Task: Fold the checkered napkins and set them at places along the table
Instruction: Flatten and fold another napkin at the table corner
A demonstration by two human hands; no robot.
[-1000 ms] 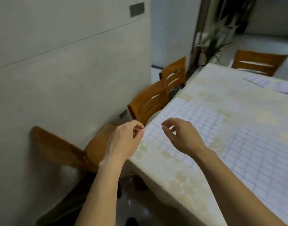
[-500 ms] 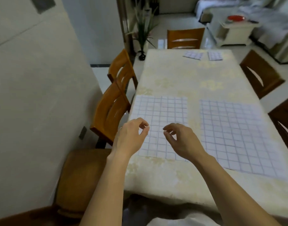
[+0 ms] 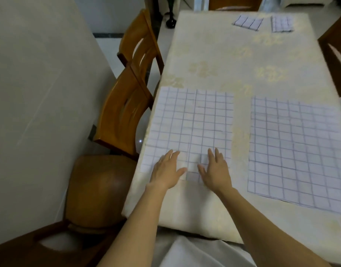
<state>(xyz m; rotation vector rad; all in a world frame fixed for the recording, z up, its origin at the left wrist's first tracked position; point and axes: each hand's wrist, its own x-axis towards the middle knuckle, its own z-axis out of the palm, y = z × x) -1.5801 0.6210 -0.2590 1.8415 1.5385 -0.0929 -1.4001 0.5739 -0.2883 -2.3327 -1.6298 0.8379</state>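
Your left hand (image 3: pixel 166 168) and right hand (image 3: pixel 216 168): both flat, fingers straight, palms down on near edge of the unfolded napkin (image 3: pixel 192 122). Nothing gripped. Napkin is a thin white square w/ purple grid, at left side of the table (image 3: pixel 219 60). Second napkin (image 3: pixel 297 147), same cloth, lies flat to the rt, apart. Two folded napkins (image 3: pixel 247 22) at far end. Table cover: cream, floral print.

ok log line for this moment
step: fold not yet begun | left hand: flat on left napkin near edge | right hand: flat beside it | right napkin: unfolded, untouched | folded napkins: two, far end
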